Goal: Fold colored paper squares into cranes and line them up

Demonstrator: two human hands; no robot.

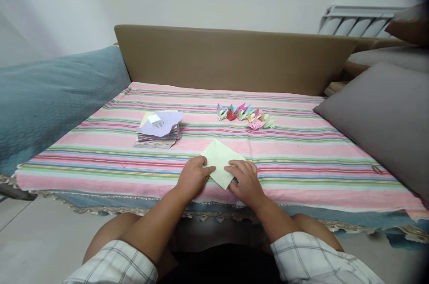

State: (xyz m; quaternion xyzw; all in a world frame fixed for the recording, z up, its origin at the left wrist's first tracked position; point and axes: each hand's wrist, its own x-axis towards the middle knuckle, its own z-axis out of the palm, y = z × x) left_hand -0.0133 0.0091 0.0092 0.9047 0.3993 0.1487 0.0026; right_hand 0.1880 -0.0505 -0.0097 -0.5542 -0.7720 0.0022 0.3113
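Observation:
A pale green square of origami paper (219, 154) lies corner-up near the front of the striped cloth, with faint crease lines on it. My left hand (196, 174) grips its left side, thumb on top and the other fingers curled under or beside it. On the right side my right hand (244, 179) holds the paper too, its fingertips on the upper face and the thumb near the lower edge. Behind the sheet stand several folded paper cranes (241, 113) in mixed colours, grouped in a loose row.
A stack of coloured paper (159, 136) sits at left, topped by a lilac torn sheet and a small white block (154, 119). Grey cushions (378, 114) lie at right, a brown backrest (228, 58) behind. A small brown object (377, 169) rests at right on the striped cloth (100, 159).

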